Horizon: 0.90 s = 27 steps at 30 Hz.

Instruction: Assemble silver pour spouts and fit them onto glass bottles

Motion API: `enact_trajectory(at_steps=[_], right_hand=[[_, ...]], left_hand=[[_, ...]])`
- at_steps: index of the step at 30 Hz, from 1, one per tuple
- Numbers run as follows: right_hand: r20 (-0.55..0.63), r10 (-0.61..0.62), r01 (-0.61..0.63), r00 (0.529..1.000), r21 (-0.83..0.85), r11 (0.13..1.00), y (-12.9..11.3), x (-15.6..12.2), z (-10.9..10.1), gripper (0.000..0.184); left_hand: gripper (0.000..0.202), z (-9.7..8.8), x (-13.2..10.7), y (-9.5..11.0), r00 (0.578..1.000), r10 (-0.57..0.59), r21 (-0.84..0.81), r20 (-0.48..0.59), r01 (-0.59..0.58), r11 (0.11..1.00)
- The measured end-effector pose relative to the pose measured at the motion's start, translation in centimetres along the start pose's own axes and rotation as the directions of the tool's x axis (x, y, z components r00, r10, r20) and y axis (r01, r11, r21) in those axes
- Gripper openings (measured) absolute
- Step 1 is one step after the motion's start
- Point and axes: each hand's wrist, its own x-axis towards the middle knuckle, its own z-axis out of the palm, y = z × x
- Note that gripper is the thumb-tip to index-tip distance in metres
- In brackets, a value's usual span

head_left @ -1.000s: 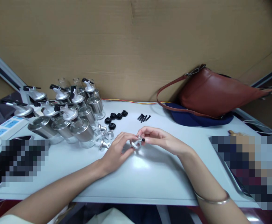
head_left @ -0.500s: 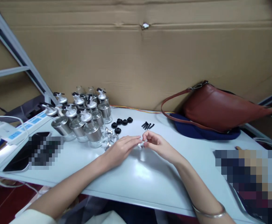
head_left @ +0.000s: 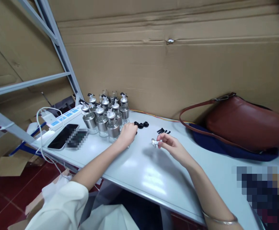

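Observation:
My right hand (head_left: 169,147) pinches a small silver pourer cap (head_left: 154,142) just above the pale table (head_left: 139,169). My left hand (head_left: 128,134) lies further left, fingers curled over the table beside the group of glass bottles with silver pourer tops (head_left: 104,116); what is under its fingers is hidden. A few black rubber rings (head_left: 141,124) lie just beyond the left hand. Several small black sticks (head_left: 163,131) lie behind the right hand.
A brown leather bag (head_left: 245,123) rests on dark blue cloth (head_left: 225,148) at the right. A phone (head_left: 61,136) and a white power strip (head_left: 63,118) sit at the table's left end. Cardboard sheets stand behind; a metal rack frame (head_left: 58,48) rises at left.
My left hand let go of the cap and moved left to the bottles. The right hand keeps the cap. The camera swung left and up.

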Motion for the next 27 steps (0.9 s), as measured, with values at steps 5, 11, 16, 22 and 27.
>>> enact_trajectory(at_steps=[5, 11, 16, 22, 27], right_hand=[[-0.034, 0.005, -0.005, 0.999, 0.015, 1.0, -0.4, 0.2, -0.2, 0.026], [-0.13, -0.115, 0.126, 0.985, 0.076, 0.989, -0.9, 1.7, -0.5, 0.034], [-0.27, -0.194, 0.217, 0.943, 0.06, 0.974, -0.1, 2.7, -0.3, 0.036], [-0.335, -0.261, 0.246, 0.905, -0.087, 0.965, 0.9, 1.4, 0.1, 0.023], [-0.251, -0.399, 0.3, 0.882, -0.353, 0.886, 0.3, 0.7, 1.2, 0.009]], left_hand=[[0.016, -0.4, -0.3, 0.4, 0.998, 0.003, -0.196, -0.064, -0.015, 0.981], [0.006, 0.0, -1.2, 1.3, 0.997, 0.006, -0.602, -0.073, -0.049, 0.797], [0.013, 1.4, -1.0, 1.2, 0.997, -0.005, -0.885, 0.071, 0.065, 0.461], [0.029, 0.9, -1.8, 0.8, 0.987, -0.034, -0.98, 0.156, 0.159, 0.12], [0.029, 0.6, -2.8, 1.2, 0.982, -0.029, -0.982, 0.189, 0.188, -0.015]])
